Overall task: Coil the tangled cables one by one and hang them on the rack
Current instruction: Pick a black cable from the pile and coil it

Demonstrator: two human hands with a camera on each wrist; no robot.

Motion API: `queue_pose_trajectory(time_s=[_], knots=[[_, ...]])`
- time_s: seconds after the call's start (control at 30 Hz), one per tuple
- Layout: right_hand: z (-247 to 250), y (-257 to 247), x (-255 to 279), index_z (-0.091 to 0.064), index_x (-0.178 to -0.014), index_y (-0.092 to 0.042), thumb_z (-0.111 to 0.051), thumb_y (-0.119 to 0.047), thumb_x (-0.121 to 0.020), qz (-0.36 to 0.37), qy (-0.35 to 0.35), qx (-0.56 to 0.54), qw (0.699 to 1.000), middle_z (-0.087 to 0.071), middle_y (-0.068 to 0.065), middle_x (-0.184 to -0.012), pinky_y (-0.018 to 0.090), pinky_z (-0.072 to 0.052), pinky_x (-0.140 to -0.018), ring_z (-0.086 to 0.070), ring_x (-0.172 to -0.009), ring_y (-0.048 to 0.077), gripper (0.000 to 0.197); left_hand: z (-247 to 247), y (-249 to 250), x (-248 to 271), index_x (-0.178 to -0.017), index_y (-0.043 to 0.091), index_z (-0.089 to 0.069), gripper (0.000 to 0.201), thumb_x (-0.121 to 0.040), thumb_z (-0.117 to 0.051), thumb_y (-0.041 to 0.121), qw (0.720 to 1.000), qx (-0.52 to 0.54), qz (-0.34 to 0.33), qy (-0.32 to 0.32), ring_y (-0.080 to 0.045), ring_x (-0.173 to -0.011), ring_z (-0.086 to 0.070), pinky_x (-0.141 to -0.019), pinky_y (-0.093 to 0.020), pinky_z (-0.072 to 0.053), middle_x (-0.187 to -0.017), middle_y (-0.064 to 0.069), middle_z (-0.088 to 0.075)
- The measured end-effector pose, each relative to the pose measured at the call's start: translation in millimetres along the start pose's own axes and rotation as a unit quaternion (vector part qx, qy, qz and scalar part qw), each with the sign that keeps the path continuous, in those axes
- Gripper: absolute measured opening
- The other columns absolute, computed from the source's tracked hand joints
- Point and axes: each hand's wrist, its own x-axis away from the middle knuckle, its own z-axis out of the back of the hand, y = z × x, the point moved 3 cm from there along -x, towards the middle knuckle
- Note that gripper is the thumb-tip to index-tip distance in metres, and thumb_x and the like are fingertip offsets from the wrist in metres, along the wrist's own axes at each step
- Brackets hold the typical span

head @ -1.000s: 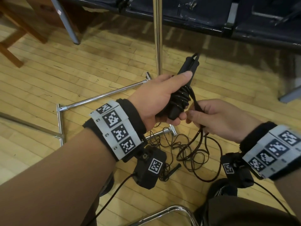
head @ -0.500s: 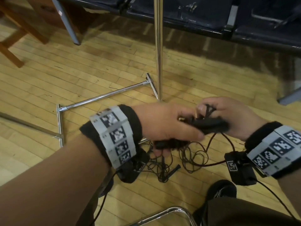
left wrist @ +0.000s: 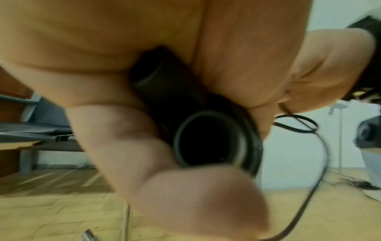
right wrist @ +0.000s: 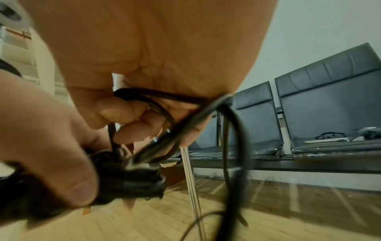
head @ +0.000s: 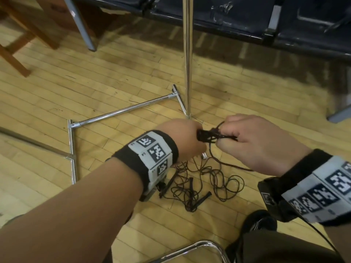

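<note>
A black coiled cable bundle (head: 207, 136) lies crosswise between both hands, above the floor. My left hand (head: 187, 138) grips its left end; in the left wrist view the fingers curl round the black cylindrical handles (left wrist: 198, 124). My right hand (head: 252, 141) pinches the cable's loose loops (right wrist: 164, 114) at the bundle's right end. A strand hangs from the bundle to a tangle of thin dark cables (head: 205, 183) on the wooden floor below. The chrome rack's upright pole (head: 187, 54) rises just behind the hands, its base bars (head: 121, 112) lying on the floor to the left.
A row of dark padded seats (head: 247, 19) runs along the back, with small items on one seat (right wrist: 329, 138). Wooden furniture legs (head: 17, 52) stand at the far left. A chrome chair frame (head: 199, 247) and my shoe (head: 260, 223) are near the bottom edge.
The bundle, held upright in my left hand a second ago, has been lowered and turned crosswise. My right hand has come up beside it and holds the loops at its right end.
</note>
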Motion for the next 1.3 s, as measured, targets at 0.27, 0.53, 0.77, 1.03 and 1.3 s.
queue_pose_trajectory(time_s=[0.27, 0.53, 0.77, 1.03, 1.3], knots=[[-4.3, 7.3, 3.4, -0.057, -0.093, -0.041, -0.039, -0.057, -0.102, -0.085, -0.093, -0.113, 0.986, -0.073, -0.011, -0.066, 0.029, -0.043, -0.06, -0.066, -0.06, 0.0, 0.026, 17.5, -16.4, -4.2, -0.125, 0.026, -0.06, 0.038, -0.092, -0.078, 0.031, 0.914, 0.401, -0.002, 0.056, -0.027, -0.072, -0.079, -0.062, -0.044, -0.065, -0.096, -0.011, -0.074], [-12.6, 14.9, 1.6, -0.057, -0.084, -0.033, -0.041, -0.051, -0.104, -0.114, -0.112, -0.159, 0.974, -0.072, 0.0, -0.063, 0.034, -0.044, -0.066, -0.058, -0.055, 0.0, 0.031, 16.7, 1.3, 2.8, -0.109, 0.027, -0.068, 0.031, -0.086, -0.081, 0.043, 0.853, 0.512, -0.089, -0.054, -0.03, -0.063, -0.071, -0.054, -0.035, -0.057, -0.088, -0.009, -0.074], [-9.0, 26.1, 3.2, -0.065, -0.085, -0.029, -0.053, -0.031, -0.101, -0.068, -0.131, -0.169, 0.975, -0.069, -0.008, -0.078, 0.031, -0.055, -0.074, -0.062, -0.071, 0.005, 0.02, 14.2, 11.6, 15.0, -0.105, 0.028, -0.068, 0.022, -0.091, -0.075, 0.044, 0.883, 0.409, -0.155, -0.174, -0.027, -0.058, -0.073, -0.052, -0.032, -0.058, -0.074, -0.003, -0.074], [-3.2, 29.0, -1.6, -0.065, -0.082, -0.032, -0.062, -0.036, -0.097, -0.064, -0.061, -0.012, 0.996, -0.063, -0.01, -0.074, 0.031, -0.047, -0.06, -0.058, -0.069, 0.009, 0.016, -10.6, 19.2, 14.3, -0.112, 0.032, -0.062, 0.036, -0.087, -0.079, 0.05, 0.968, 0.097, -0.111, -0.201, -0.022, -0.07, -0.078, -0.061, -0.037, -0.066, -0.089, -0.002, -0.076], [1.2, 6.4, -0.2, -0.061, -0.072, -0.032, -0.066, -0.035, -0.092, -0.03, 0.009, 0.069, 0.997, -0.058, -0.011, -0.061, 0.031, -0.049, -0.051, -0.054, -0.057, 0.006, 0.021, -11.3, 8.8, 4.8, -0.125, 0.036, -0.062, 0.037, -0.092, -0.069, 0.05, 0.995, -0.011, -0.038, -0.089, -0.011, -0.056, -0.072, -0.047, -0.021, -0.057, -0.083, 0.006, -0.073]])
